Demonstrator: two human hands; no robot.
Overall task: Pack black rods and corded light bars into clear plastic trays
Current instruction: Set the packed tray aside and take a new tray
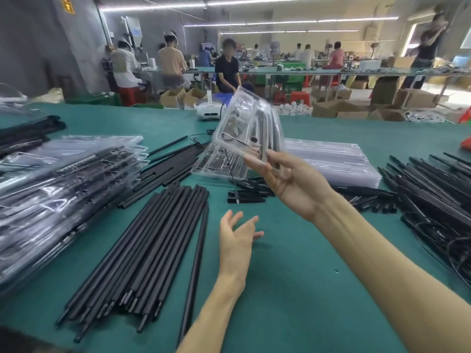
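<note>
Tray [248,123]: one, gripped by right hand [293,184].

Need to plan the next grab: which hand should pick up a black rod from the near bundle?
Probably left. The left hand is free, fingers relaxed, beside the black rods; the right hand grips a clear tray in the air.

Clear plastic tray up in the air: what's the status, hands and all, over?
Right hand grips clear plastic tray, lifted and tilted. Left hand open, empty, beside the black rods. A second tray lies on the table behind.
</note>
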